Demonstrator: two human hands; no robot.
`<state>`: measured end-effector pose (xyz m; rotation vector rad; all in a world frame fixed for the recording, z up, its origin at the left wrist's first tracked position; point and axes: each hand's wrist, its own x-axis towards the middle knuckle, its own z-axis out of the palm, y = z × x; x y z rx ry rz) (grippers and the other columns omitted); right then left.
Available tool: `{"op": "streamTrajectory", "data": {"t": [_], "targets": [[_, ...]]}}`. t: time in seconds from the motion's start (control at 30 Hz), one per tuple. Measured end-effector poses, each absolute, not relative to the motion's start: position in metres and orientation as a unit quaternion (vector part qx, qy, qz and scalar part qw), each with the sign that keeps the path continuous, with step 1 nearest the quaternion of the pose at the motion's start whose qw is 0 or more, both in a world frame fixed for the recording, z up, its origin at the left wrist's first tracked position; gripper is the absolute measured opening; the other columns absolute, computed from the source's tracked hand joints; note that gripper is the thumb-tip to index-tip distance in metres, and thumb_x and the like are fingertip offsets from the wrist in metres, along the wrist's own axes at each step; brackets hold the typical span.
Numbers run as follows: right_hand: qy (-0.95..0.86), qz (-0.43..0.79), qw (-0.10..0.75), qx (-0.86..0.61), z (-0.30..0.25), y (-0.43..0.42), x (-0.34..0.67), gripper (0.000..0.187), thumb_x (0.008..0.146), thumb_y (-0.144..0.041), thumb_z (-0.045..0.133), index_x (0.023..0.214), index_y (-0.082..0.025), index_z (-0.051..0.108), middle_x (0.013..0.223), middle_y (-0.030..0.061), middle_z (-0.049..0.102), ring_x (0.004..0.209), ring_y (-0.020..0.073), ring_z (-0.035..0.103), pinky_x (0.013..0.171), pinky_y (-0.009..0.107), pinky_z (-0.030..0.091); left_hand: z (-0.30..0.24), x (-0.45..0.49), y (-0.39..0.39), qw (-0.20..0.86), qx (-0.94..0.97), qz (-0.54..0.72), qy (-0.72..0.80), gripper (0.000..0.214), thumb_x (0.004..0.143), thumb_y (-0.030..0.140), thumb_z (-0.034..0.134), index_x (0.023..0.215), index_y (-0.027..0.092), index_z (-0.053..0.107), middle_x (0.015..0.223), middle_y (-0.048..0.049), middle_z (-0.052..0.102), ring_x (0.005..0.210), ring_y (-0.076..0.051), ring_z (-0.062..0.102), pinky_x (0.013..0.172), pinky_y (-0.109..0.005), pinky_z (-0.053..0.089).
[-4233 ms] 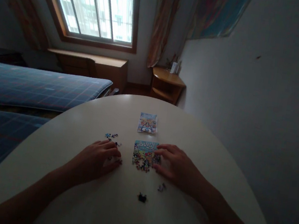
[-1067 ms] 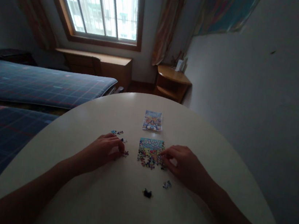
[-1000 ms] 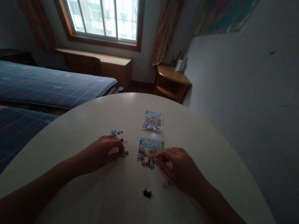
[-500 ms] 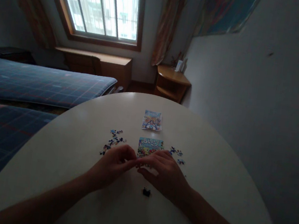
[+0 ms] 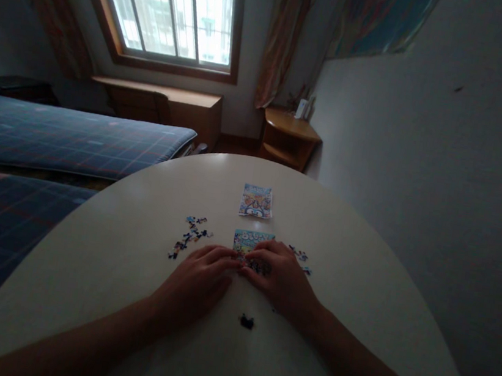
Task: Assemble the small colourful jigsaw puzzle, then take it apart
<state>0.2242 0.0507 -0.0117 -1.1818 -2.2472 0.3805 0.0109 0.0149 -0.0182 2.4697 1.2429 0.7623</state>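
A partly covered jigsaw puzzle [image 5: 251, 239] with a colourful cartoon picture and lettering lies in front of me on the round table [image 5: 177, 184]. My left hand [image 5: 203, 274] rests at its lower left, fingers stretched together and tips on the puzzle. From the right, my right hand [image 5: 283, 275] reaches over it, thumb and index finger curved toward each other near the left fingertips. Whatever lies between those tips is hidden. Nearer to me, below both hands, sits a dark puzzle piece [image 5: 247, 321].
Several loose pieces [image 5: 186, 238] are spread left of the puzzle, and more pieces [image 5: 300, 254] lie by my right hand. Beyond the puzzle is a small picture sheet [image 5: 256, 201]. A bed [image 5: 76, 140] stands left of the table, a wall [image 5: 419, 173] at right.
My left fingers have gone from a pinch to lying flatter across the puzzle's lower left. The right hand has shifted slightly up and right, and the fingertips now meet farther onto the puzzle.
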Motion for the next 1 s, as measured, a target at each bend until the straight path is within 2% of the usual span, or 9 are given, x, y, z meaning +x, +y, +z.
{"op": "streamTrajectory", "data": {"t": [0.33,0.53,0.7,0.87,1.0], "targets": [[-0.842,0.162,0.278,-0.432,-0.0098,0.0472,0.2283,0.023,0.079,-0.034,0.078,0.1,-0.024,0.074,0.105,0.0073,0.069,0.1,0.0238,0.062,0.092,0.042,0.048,-0.0149,0.0086,0.0167,0.116,0.867,0.244,0.42,0.034,0.094,0.015,0.05,0.122,0.028,0.065,0.124,-0.0045,0.067,0.116,-0.024,0.059,0.101,-0.047,0.048],[-0.874,0.129,0.241,-0.402,-0.0055,0.0421,0.2323,0.026,0.08,-0.03,0.076,0.105,-0.027,0.073,0.11,0.0063,0.07,0.104,0.0249,0.062,0.096,0.047,0.046,-0.0167,0.006,0.0174,0.109,0.871,0.24,0.414,0.037,0.095,0.016,0.05,0.126,0.031,0.064,0.126,-0.0043,0.066,0.118,-0.023,0.058,0.102,-0.046,0.048],[-0.887,0.105,0.231,-0.385,-0.0048,0.0414,0.2322,0.023,0.083,-0.028,0.073,0.106,-0.027,0.072,0.114,0.0051,0.071,0.107,0.025,0.063,0.096,0.046,0.047,-0.018,0.0037,0.0177,0.103,0.877,0.233,0.408,0.039,0.094,0.015,0.051,0.126,0.031,0.063,0.129,-0.0038,0.065,0.12,-0.024,0.057,0.103,-0.047,0.047],[-0.901,0.092,0.22,-0.363,-0.0067,0.0419,0.2308,0.029,0.089,-0.025,0.066,0.118,-0.024,0.067,0.119,0.0047,0.071,0.112,0.0246,0.062,0.098,0.045,0.047,-0.0182,0.0033,0.0178,0.102,0.88,0.229,0.403,0.045,0.09,0.01,0.052,0.129,0.032,0.06,0.132,-0.0013,0.063,0.122,-0.023,0.056,0.104,-0.047,0.046],[-0.905,0.085,0.208,-0.361,-0.0069,0.0417,0.2306,0.024,0.09,-0.026,0.064,0.114,-0.024,0.068,0.115,0.0048,0.072,0.11,0.0245,0.063,0.097,0.045,0.047,-0.0178,0.0031,0.0179,0.1,0.88,0.225,0.406,0.045,0.091,0.011,0.052,0.129,0.034,0.06,0.132,-0.0013,0.063,0.122,-0.023,0.056,0.105,-0.046,0.046]]}}
